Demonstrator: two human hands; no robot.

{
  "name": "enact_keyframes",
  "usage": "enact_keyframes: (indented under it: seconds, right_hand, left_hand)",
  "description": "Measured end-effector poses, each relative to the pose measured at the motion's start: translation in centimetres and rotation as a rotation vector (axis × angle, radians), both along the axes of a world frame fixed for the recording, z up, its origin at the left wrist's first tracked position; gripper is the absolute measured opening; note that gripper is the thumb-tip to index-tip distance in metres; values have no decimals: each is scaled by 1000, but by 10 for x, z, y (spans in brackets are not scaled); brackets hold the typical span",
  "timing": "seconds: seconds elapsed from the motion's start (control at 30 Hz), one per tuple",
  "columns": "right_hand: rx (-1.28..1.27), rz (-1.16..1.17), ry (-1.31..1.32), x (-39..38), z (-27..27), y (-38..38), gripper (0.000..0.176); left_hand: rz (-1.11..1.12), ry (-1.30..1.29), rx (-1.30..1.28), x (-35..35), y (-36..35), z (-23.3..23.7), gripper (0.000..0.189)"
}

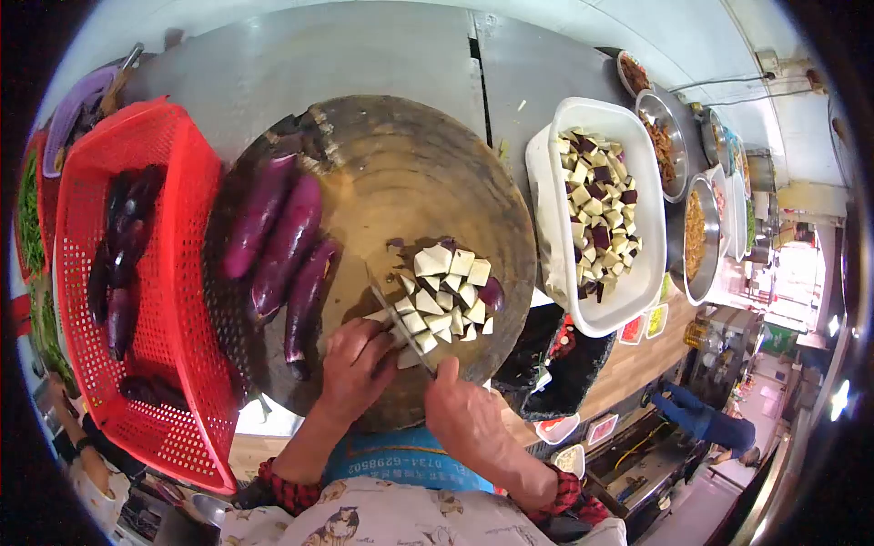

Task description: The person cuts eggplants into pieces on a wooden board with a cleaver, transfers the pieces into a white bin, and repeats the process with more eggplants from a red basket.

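Note:
On the round wooden chopping board (401,164), my right hand (462,411) is closed round the handle of a knife (399,314). The blade stands at the left edge of a pile of eggplant cubes (446,296). Just left of the blade, my left hand (358,366) has its fingers curled on pale pieces of cut eggplant. Several whole purple eggplants (287,241) lie on the board's left side. A white tub (649,273) to the right holds more cubes with dark skin.
A red basket (196,264) with dark eggplants stands at the left, greens (32,218) beyond it. Metal bowls (696,237) of food line the right, with a black container (583,373) below the tub. Two other people show, one in blue (706,419) at lower right, another at lower left.

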State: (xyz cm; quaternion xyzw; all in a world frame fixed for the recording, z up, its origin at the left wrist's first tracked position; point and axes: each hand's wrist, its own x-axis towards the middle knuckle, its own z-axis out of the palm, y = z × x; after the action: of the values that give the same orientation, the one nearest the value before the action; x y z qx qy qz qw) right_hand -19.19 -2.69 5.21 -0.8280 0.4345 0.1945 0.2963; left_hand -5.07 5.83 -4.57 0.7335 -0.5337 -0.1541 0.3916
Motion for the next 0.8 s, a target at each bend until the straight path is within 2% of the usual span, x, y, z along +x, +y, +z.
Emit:
enact_keyframes:
  seconds: [0.1,0.17,0.2,0.3,0.33,0.43,0.57,0.73,0.8]
  right_hand:
    - [-100,4,-33,9,4,-4,20]
    - [-3,-85,-130,1,18,-6,20]
    - [15,16,-80,-6,26,0,20]
    - [45,-46,-47,-5,43,19,21]
    - [77,-44,37,-1,30,21,22]
    - [6,-39,-24,15,-1,20,23]
    - [-51,-14,-163,10,6,8,23]
    - [30,12,-12,5,38,30,23]
    - [39,6,-32,11,12,32,23]
  left_hand:
    - [-19,0,-9,1,1,3,35]
    - [53,24,-66,2,3,5,33]
    - [57,28,-60,2,6,7,33]
    - [125,59,-97,6,9,8,30]
    - [91,54,-81,6,8,5,28]
    - [72,64,-57,5,9,3,27]
    - [79,24,-109,6,11,6,29]
    - [157,10,-123,7,38,0,31]
    - [165,3,-120,5,40,-1,33]
